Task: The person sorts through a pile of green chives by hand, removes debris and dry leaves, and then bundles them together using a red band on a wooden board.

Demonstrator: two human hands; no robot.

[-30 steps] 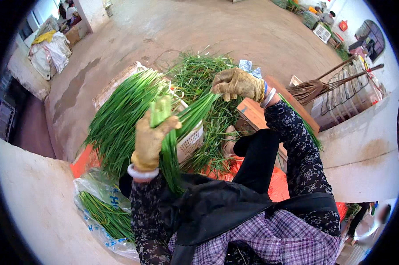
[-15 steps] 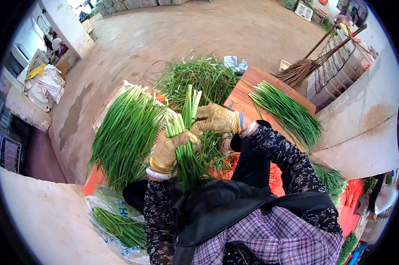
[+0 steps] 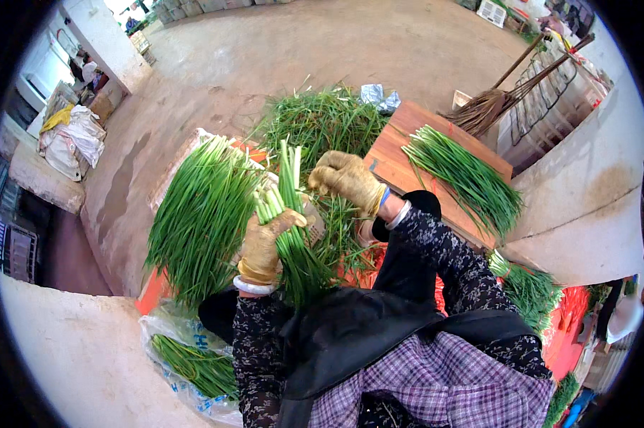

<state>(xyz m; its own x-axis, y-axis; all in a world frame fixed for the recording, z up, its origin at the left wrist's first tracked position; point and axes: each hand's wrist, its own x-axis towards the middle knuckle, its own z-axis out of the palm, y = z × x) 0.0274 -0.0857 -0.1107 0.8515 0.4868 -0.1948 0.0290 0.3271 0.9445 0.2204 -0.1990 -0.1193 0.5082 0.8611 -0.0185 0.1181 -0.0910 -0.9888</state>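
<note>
My left hand, in a tan work glove, is wrapped round a bunch of garlic chives. Their pale stem ends point up and away from me, and the green leaves hang toward my lap. Some stems stand taller than the others. My right hand, gloved too, hovers just right of the bunch, apart from it, with curled fingers; whatever they may pinch is hidden. Close to my left hand lies a large heap of garlic chives, stem ends facing away, on a light crate.
A pile of loose leaves lies on the floor ahead. To the right, a wooden board carries a bundle of chives. Beyond it leans a twig broom. A clear plastic bag with chives sits at lower left.
My right hand has come away from the bunch, moving slightly right. My left hand and its chives have shifted a little left, with the taller stems tilting left.
</note>
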